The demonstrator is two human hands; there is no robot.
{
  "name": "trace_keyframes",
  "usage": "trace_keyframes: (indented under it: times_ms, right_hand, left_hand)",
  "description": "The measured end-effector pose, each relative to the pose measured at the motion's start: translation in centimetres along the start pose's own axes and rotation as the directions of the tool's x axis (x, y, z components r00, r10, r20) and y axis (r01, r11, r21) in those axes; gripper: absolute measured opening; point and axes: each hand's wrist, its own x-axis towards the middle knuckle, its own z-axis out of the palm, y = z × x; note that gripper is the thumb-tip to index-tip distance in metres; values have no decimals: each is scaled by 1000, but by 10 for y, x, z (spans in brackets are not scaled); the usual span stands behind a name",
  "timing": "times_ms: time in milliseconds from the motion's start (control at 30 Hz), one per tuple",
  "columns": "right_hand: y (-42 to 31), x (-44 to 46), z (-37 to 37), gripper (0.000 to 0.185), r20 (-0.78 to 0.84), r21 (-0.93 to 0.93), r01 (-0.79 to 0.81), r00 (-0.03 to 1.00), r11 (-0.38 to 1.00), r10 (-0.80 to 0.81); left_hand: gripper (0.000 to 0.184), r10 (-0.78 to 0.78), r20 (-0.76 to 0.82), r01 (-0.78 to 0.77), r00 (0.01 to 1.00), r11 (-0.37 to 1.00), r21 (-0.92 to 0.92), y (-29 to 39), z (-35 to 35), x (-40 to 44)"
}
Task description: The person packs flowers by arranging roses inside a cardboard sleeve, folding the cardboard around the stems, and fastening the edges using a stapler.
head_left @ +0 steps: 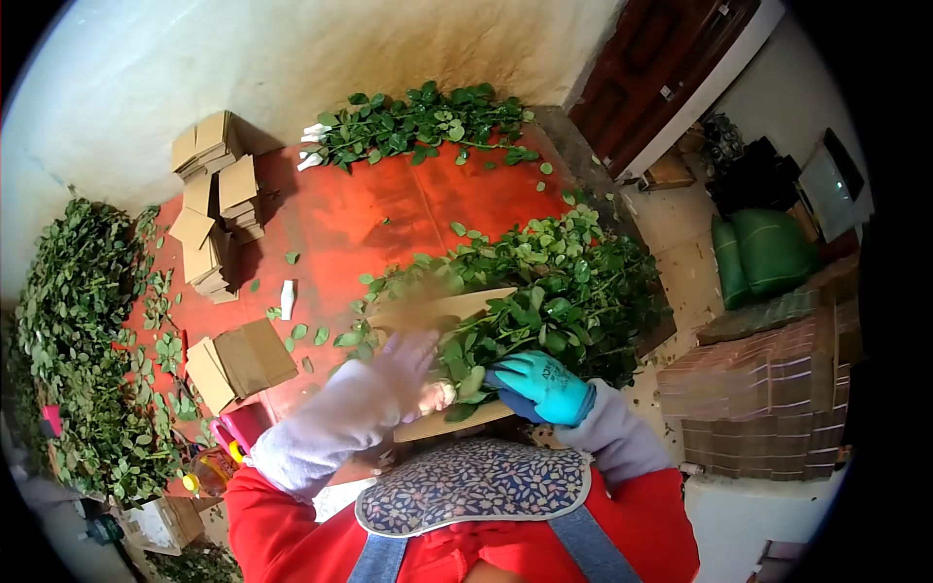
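Note:
My right hand (544, 384), in a teal and dark blue glove, is closed around leafy rose stems (471, 355) near the front of the table. These stems lie over a piece of cardboard (457, 424), whose far flap (442, 309) shows beyond them. A pale rose head (436, 396) is at their left end. Beside it, my left hand (413, 355) is smeared by motion above the cardboard, so its fingers and any hold are unclear. A large heap of leafy stems (583, 291) spreads beyond and to the right of my right hand.
Stacked cardboard pieces (240, 199) stand on the red table (340, 233) at the left. More cardboard (255, 355) lies nearer. White-wrapped stems (418, 126) lie along the wall. Greenery (83, 321) is heaped far left; bundled cardboard (748, 389) is stacked at right.

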Motion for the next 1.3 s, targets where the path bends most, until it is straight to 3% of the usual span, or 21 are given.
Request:
trace_keyframes:
  times_ms: [33, 133, 167, 300, 333, 433, 500, 533, 567, 600, 633, 667, 700, 767, 800, 900, 967, 1067, 1167, 1300]
  right_hand:
    - [-4, 4, 0, 39, 100, 5, -85, 991, 996, 84]
    - [-5, 4, 11, 34, 172, -151, -79, 979, 985, 105]
    - [0, 9, 19, 31, 231, -231, -103, 960, 968, 157]
    - [-6, 20, 21, 22, 400, -389, -95, 879, 917, 260]
    - [-3, 19, 28, 16, 343, -399, -115, 901, 910, 265]
    - [-3, 27, 25, 14, 377, -468, -37, 895, 883, 238]
    - [3, 20, 18, 14, 349, -396, -29, 920, 918, 180]
    - [8, 17, 9, 17, 257, -257, -50, 959, 965, 118]
    - [12, 16, -6, 21, 144, -124, -50, 987, 991, 68]
    - [12, 16, -30, 27, 247, 40, -203, 951, 978, 187]
    - [14, 8, -37, 26, 100, 116, -226, 971, 967, 215]
    - [15, 0, -44, 25, -50, 196, -225, 970, 955, 238]
    - [10, -2, -52, 25, -217, 173, -166, 955, 971, 202]
    - [27, -20, -54, 28, -275, 100, -227, 930, 969, 246]
    - [12, -4, -65, 32, -259, -29, -182, 951, 983, 169]
    - [-8, 20, -50, 36, -73, -169, -173, 984, 970, 163]
    - [0, 21, -21, 42, 143, -282, -171, 965, 944, 218]
    - [7, 21, 18, 38, 308, -327, -119, 925, 938, 225]
    - [11, 24, 27, 25, 333, -392, -125, 904, 912, 267]
    - [15, 21, 34, 22, 325, -404, -81, 918, 911, 226]
  left_hand:
    - [106, 1, -5, -1, 1000, 1000, 25, -2, 6, 0]
    - [106, -17, 63, 10, 998, 993, 116, 4, -4, -1]
    - [105, -7, -4, 8, 1000, 999, 50, 0, -2, -2]
    - [105, -13, -2, 13, 1000, 989, 148, 1, 2, -2]
    - [105, 1, -25, 3, 1000, 985, 173, 2, 7, -1]
    - [103, -27, -115, 29, 993, 999, 17, -3, 11, 2]
    - [103, 17, -282, 28, 959, 988, 154, -6, 39, 5]
    - [103, -42, -98, 44, 994, 999, 18, 5, 0, -5]
    - [102, -52, 56, 50, 997, 998, 34, 6, -18, -4]
    - [103, -47, 69, 44, 997, 998, 46, 3, -12, 0]
    - [103, -46, 79, 41, 996, 997, 62, 1, -7, 2]
    - [99, -76, 210, 45, 975, 988, 149, 9, -27, -2]
    - [101, -81, 195, 55, 978, 989, 138, 7, -21, 1]
    - [103, -83, 243, 49, 966, 988, 145, 9, -29, -1]
    - [103, -82, 245, 47, 966, 988, 145, 8, -27, 1]
    - [104, -79, 261, 38, 962, 987, 157, 5, -18, 5]
    - [105, -93, 204, 71, 975, 991, 113, 6, -16, 4]
    - [104, -75, 229, 42, 971, 988, 146, 6, -19, 3]
    - [106, -65, 175, 43, 982, 991, 125, 2, -7, 4]
    - [114, -54, 106, 37, 993, 987, 155, -1, 0, 8]
